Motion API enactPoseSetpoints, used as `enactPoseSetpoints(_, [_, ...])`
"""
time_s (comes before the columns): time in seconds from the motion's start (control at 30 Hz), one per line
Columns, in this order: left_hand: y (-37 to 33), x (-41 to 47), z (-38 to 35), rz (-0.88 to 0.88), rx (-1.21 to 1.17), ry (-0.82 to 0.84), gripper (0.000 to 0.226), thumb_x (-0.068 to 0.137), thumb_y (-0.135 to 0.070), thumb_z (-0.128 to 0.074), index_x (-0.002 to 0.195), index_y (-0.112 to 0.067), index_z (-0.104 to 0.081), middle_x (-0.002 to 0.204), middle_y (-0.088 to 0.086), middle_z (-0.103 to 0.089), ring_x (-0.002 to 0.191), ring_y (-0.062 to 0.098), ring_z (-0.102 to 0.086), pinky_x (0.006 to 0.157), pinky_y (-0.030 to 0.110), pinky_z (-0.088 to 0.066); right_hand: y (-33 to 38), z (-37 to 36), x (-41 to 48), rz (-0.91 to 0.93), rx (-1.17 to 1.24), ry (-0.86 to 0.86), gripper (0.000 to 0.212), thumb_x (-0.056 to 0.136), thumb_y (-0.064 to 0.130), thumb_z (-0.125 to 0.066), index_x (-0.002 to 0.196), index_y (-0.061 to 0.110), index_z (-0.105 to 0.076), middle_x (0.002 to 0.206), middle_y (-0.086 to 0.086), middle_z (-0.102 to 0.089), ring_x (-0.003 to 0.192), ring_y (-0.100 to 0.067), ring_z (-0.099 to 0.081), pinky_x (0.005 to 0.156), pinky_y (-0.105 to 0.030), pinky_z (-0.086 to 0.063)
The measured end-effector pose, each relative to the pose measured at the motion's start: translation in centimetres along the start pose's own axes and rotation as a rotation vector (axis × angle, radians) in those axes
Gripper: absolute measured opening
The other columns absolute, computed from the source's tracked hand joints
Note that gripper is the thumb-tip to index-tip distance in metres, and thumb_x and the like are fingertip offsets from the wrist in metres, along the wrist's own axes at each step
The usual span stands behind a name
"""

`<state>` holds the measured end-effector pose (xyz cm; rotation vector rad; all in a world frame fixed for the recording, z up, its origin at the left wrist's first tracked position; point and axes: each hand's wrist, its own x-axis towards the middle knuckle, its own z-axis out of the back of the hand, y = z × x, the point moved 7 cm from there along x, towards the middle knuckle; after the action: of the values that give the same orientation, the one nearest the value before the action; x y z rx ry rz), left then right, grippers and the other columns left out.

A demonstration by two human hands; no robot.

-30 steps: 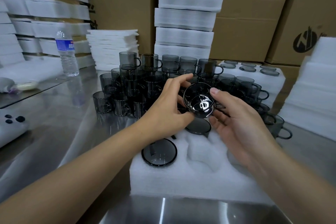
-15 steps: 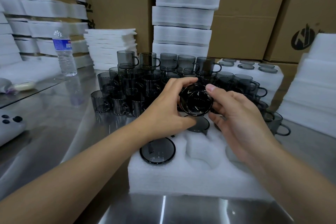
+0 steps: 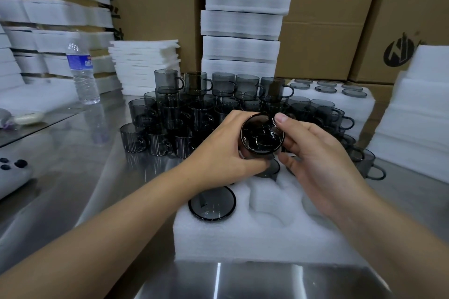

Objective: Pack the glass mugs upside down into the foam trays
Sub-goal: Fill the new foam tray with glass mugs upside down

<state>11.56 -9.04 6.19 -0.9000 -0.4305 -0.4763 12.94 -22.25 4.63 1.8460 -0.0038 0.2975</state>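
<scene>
The shiny steel table point(image 3: 73, 177) is carrying the white foam tray point(image 3: 255, 238) right in front of you, with the crowd of smoky grey glass mugs point(image 3: 170, 114) standing behind it. Your left hand point(image 3: 226, 150) and right hand point(image 3: 315, 153) are both gripping one dark glass mug point(image 3: 262, 135) above the tray's far side, fingers curling around its wall. Its round end is facing you, perhaps the mouth.

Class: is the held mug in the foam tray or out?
Out: left hand and right hand hold the mug above the foam tray.
</scene>
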Motion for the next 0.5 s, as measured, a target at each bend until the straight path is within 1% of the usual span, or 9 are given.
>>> enactPoseSetpoints(0.07, [0.1,0.05,0.03,0.008,0.012,-0.003,0.061,0.07,-0.02,-0.08,0.124,-0.024,-0.052,0.114,-0.01,-0.049,0.109,-0.001,-0.05,0.094,0.016,-0.041,-0.01,-0.02,-0.02,0.003,0.003,0.003,0.02,0.077,0.033,-0.072,0.083,0.016,-0.065,0.077,0.003,-0.072,0.063,-0.006,-0.067,0.051,-0.016,-0.048])
enactPoseSetpoints(0.13, [0.25,0.1,0.04,0.023,0.014,-0.004,0.063,0.071,-0.023,-0.08,0.127,-0.022,-0.051,0.115,-0.011,-0.05,0.11,0.0,-0.051,0.095,0.021,-0.042,-0.03,-0.03,0.01,0.012,-0.007,0.002,0.016,0.079,0.033,-0.071,0.085,0.018,-0.069,0.081,0.003,-0.073,0.068,-0.007,-0.068,0.054,-0.018,-0.05])
enactPoseSetpoints(0.23, [0.37,0.16,0.04,0.035,-0.001,-0.003,0.064,0.071,-0.025,-0.08,0.128,-0.022,-0.051,0.116,-0.011,-0.05,0.112,0.003,-0.052,0.097,0.027,-0.044,-0.1,0.12,0.14,0.034,-0.058,-0.014,0.017,0.077,0.035,-0.071,0.088,0.022,-0.072,0.09,0.005,-0.072,0.081,-0.007,-0.066,0.067,-0.026,-0.048])
enactPoseSetpoints(0.33, [0.34,0.18,-0.02,0.032,-0.003,0.007,0.065,0.072,-0.026,-0.08,0.129,-0.022,-0.051,0.117,-0.011,-0.05,0.112,0.003,-0.051,0.097,0.028,-0.044,-0.15,0.35,0.2,0.046,-0.061,-0.038,0.013,0.076,0.035,-0.072,0.086,0.026,-0.071,0.091,0.006,-0.07,0.088,-0.01,-0.064,0.072,-0.03,-0.046])
enactPoseSetpoints(0.43, [0.25,0.15,0.04,0.025,-0.01,-0.003,0.066,0.071,-0.025,-0.081,0.13,-0.022,-0.051,0.119,-0.01,-0.051,0.114,0.002,-0.051,0.099,0.029,-0.043,-0.05,0.37,0.11,0.055,-0.06,-0.05,0.009,0.078,0.035,-0.071,0.086,0.03,-0.071,0.096,0.003,-0.069,0.096,-0.013,-0.062,0.074,-0.031,-0.047])
enactPoseSetpoints(0.5, [0.13,0.13,0.1,0.017,-0.024,-0.012,0.067,0.071,-0.023,-0.082,0.13,-0.021,-0.05,0.12,-0.008,-0.052,0.114,0.003,-0.052,0.099,0.03,-0.044,0.12,0.36,0.05,0.066,-0.063,-0.057,0.009,0.08,0.034,-0.069,0.087,0.03,-0.071,0.095,0.005,-0.07,0.094,-0.01,-0.063,0.074,-0.03,-0.047])
